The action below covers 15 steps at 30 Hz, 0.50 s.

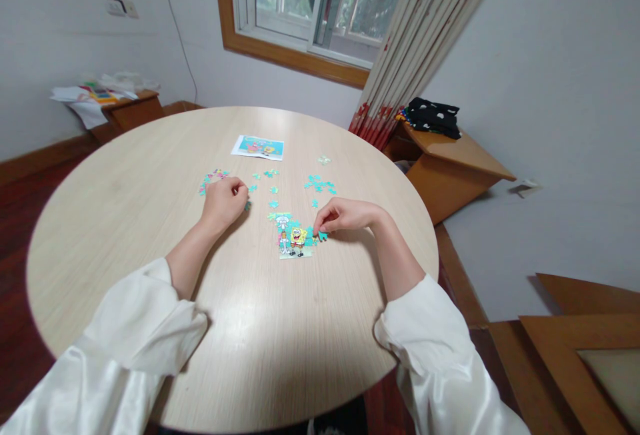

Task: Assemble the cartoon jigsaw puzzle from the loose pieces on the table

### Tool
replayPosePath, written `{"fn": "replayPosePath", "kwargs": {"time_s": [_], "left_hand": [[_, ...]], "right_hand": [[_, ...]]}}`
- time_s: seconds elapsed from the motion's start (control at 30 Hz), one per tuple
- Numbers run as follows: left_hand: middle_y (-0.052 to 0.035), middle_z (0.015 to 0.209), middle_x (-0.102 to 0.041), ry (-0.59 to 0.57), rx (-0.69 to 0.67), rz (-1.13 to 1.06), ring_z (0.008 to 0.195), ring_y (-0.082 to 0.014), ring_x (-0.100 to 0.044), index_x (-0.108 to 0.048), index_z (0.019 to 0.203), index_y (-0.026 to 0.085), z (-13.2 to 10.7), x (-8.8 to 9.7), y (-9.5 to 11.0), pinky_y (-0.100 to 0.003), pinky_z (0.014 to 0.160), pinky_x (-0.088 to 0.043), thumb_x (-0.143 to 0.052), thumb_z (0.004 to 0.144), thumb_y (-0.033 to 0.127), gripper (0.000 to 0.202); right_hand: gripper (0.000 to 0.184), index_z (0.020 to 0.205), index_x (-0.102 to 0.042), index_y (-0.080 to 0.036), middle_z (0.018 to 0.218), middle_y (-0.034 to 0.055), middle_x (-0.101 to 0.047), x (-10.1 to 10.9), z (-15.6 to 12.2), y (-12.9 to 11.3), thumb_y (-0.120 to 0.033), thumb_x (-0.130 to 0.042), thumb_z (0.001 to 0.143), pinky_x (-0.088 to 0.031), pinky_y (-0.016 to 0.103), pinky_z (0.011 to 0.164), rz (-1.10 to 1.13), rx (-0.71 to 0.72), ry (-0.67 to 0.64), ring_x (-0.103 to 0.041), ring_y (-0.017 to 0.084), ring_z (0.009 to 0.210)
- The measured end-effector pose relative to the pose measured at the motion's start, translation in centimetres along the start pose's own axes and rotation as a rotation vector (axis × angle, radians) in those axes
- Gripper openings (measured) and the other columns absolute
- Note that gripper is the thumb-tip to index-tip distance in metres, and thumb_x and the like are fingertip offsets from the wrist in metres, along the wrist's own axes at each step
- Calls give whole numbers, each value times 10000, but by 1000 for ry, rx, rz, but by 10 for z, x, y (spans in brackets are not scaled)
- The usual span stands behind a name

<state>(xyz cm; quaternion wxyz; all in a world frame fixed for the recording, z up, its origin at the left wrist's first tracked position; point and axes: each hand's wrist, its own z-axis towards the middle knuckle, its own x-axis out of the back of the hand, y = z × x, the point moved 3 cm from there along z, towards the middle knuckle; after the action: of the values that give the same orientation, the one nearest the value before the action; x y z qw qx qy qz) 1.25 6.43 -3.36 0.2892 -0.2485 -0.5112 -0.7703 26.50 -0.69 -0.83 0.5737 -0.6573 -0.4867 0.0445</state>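
Room: pale walls, a window (313,12) at the back, a patterned curtain (410,28) to its right. Largest item in my head view is the round worktop (240,335), carrying all the puzzle parts.

Hands next. Left hand (225,198): fingers curled narrow, over the near side of the left pile; I cannot tell whether they hold anything. Right hand (345,214): fingertips brought together on a small edge piece (315,238) at the block's right side; lifting or pressing, I cannot tell.

Sheet (259,148) lies flat beyond both hands, showing a pink and a yellow figure on blue.

Block (295,238), joined, sits near the middle of the worktop, between the forearms. Done: a pale figure at left and a yellow one at right, with a straight lower edge. The top is stepped, so I judge that side unfinished.

Left to place: left pile (214,178), with pink bits; right cluster (320,184), mostly teal; a broken line of middle pieces (273,190); one pale piece (325,160) farther back, alone. No full pink figure shows in the block. My estimate: under way, with a good share of pieces still loose.
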Motion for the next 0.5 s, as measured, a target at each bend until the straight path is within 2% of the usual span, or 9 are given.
{"fn": "replayPosePath", "kwargs": {"time_s": [0.27,0.5], "left_hand": [[-52,659,-638,-16,-4,6,689,-202,-580,-567,607,196,-1,1,2,-322,698,-424,-418,706,208,179],[-61,667,-638,-12,-5,-5,689,-210,-577,-588,619,185,0,2,3,-338,702,-427,-412,699,210,195]], "right_hand": [[97,787,-664,-126,626,-23,-617,-5,1,0,-198,-678,725,-452,209,569,148,-96,17,-566,73,576],[85,723,-632,-127,605,-26,-605,-6,1,-2,-194,-680,699,-450,216,566,136,-106,31,-568,77,569]]}}
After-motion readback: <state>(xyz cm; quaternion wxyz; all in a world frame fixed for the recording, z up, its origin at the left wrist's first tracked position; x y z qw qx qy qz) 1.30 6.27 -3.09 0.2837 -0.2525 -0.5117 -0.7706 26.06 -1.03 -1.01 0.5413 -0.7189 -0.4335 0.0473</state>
